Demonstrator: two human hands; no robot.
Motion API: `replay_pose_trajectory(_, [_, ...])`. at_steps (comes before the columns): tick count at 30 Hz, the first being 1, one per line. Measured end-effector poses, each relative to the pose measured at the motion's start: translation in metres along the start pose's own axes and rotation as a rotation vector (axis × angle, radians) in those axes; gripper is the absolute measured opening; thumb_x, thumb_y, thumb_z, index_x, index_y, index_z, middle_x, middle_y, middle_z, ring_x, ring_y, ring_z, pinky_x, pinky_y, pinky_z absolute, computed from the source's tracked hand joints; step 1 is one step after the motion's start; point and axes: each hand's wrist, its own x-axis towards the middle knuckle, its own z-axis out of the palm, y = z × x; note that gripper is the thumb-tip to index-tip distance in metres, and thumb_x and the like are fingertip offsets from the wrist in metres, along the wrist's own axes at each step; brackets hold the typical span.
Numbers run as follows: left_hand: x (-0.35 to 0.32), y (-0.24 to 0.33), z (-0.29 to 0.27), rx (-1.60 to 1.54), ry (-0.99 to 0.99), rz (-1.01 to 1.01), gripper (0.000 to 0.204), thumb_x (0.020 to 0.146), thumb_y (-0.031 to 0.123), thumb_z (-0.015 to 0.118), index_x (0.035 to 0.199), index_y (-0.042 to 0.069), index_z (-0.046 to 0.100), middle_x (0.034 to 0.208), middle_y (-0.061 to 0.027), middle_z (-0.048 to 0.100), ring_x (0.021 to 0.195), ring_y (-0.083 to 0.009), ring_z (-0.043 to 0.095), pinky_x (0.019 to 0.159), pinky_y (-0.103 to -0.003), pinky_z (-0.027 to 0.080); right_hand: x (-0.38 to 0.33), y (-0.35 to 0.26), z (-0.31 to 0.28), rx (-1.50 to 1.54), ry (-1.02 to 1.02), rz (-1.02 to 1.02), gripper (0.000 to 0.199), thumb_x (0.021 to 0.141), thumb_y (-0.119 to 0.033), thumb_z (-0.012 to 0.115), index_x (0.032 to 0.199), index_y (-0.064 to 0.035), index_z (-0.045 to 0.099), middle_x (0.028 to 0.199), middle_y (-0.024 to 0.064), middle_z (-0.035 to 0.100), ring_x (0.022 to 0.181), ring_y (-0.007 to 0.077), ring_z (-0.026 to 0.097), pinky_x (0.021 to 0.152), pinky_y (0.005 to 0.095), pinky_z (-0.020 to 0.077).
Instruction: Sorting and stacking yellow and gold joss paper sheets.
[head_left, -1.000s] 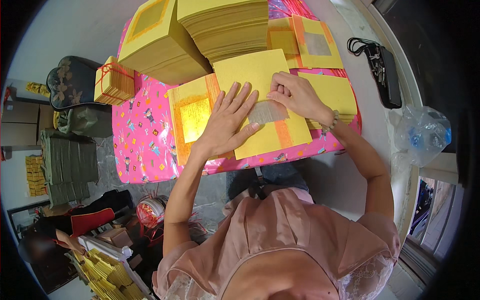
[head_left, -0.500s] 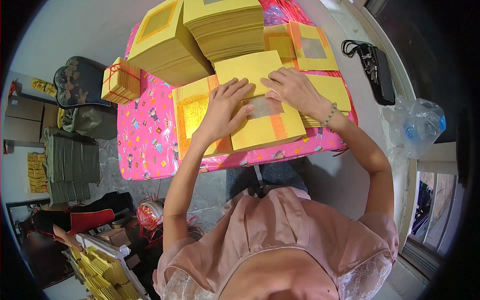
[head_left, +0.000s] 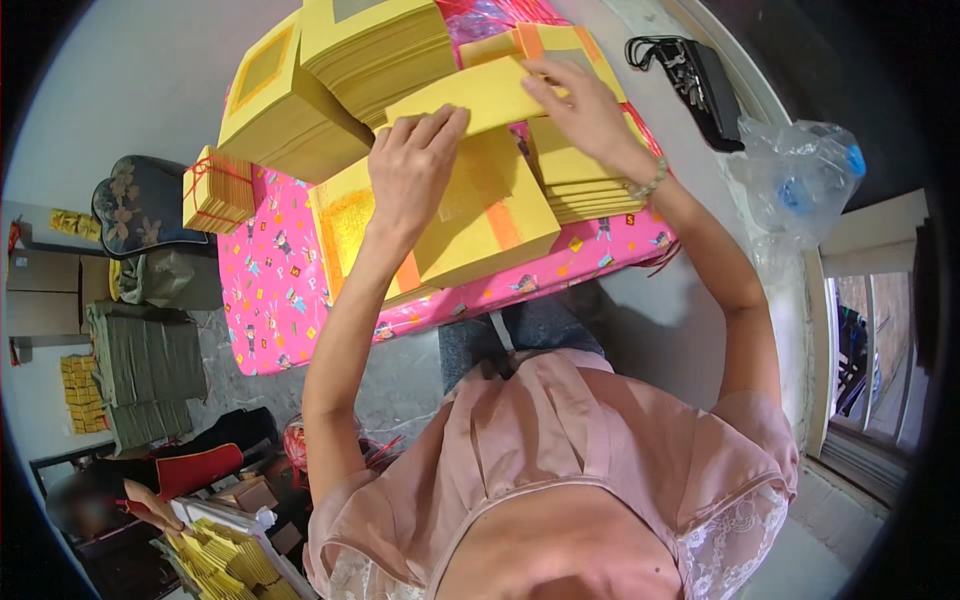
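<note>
A folded sheet of yellow paper (head_left: 490, 92) is held up and tilted in both hands. My left hand (head_left: 412, 165) is closed on its left end, fingers curled over the edge. At its right end my right hand (head_left: 590, 112) grips the fold between fingers and thumb. Below lies a thick stack of yellow paper (head_left: 500, 225) with an orange band, its top partly hidden by my left hand. Beside it is another stack with a gold foil square (head_left: 340, 220). A pile of folded yellow papers (head_left: 590, 200) sits under my right hand.
Two tall yellow paper stacks (head_left: 385, 60) stand at the back of the pink patterned table (head_left: 270, 300). A bundle tied with red string (head_left: 218, 190) sits at its left edge. On the right are a black bag (head_left: 700, 100) and a clear plastic bag (head_left: 800, 180). Another person's arm (head_left: 150, 505) shows lower left.
The folded sheet has risen off the stack in both hands and tilted. My left hand moved from lying flat to gripping its end. The whole view has shifted slightly.
</note>
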Motion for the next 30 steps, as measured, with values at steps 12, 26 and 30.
replay_pose_trajectory(12, [0.037, 0.082, 0.051, -0.271, -0.39, 0.158, 0.039, 0.078, 0.015, 0.071, 0.117, 0.012, 0.068, 0.116, -0.0056, 0.07, 0.101, -0.0269, 0.064, 0.086, -0.039, 0.054, -0.078, 0.094, -0.051, 0.492, 0.004, 0.503, 0.048, 0.097, -0.016, 0.062, 0.134, 0.0059, 0.041, 0.1, 0.0149, 0.066, 0.089, 0.0143, 0.064, 0.073, 0.0279, 0.0519])
replay_pose_trajectory(26, [0.037, 0.101, 0.083, -0.412, -0.7, 0.064, 0.036, 0.074, 0.018, 0.077, 0.11, 0.015, 0.074, 0.098, -0.0113, 0.072, 0.097, -0.0311, 0.068, 0.081, -0.043, 0.057, -0.123, 0.153, -0.026, 0.264, -0.057, 0.517, 0.042, 0.101, -0.008, 0.052, 0.138, -0.0018, 0.034, 0.109, 0.0145, 0.059, 0.096, 0.0151, 0.062, 0.081, 0.0284, 0.0515])
replay_pose_trajectory(30, [0.037, 0.102, 0.086, -0.423, -0.809, 0.036, 0.041, 0.068, 0.015, 0.083, 0.108, 0.013, 0.075, 0.098, -0.013, 0.073, 0.099, -0.0315, 0.068, 0.082, -0.043, 0.057, -0.125, 0.13, -0.027, 0.098, -0.033, 0.402, 0.044, 0.098, -0.009, 0.055, 0.137, -0.0001, 0.037, 0.108, 0.0162, 0.06, 0.098, 0.025, 0.063, 0.085, 0.035, 0.0504])
